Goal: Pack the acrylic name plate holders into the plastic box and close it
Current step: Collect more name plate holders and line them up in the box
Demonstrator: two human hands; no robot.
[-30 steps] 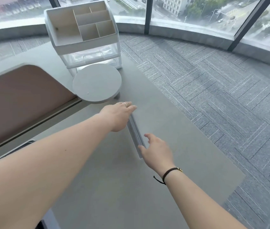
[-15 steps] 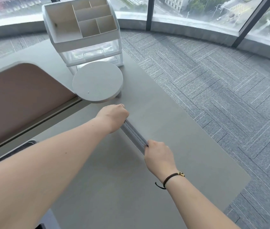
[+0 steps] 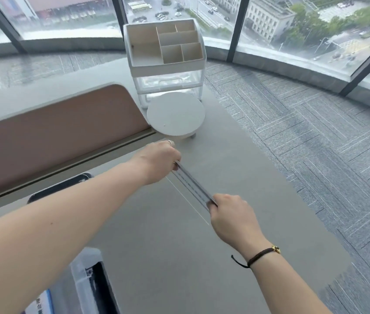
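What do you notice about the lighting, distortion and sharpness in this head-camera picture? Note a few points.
Head view: soft, even daylight from the windows, so shadows on the table are faint; wide-angle lens bends the window sill into a curve; the clear name plate holder shows mainly as pale edge lines between left hand and right hand; the plastic box at the bottom edge looks blurred.

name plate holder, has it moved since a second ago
Yes: the name plate holder lay flat on the desk; both hands have lifted it off the surface.
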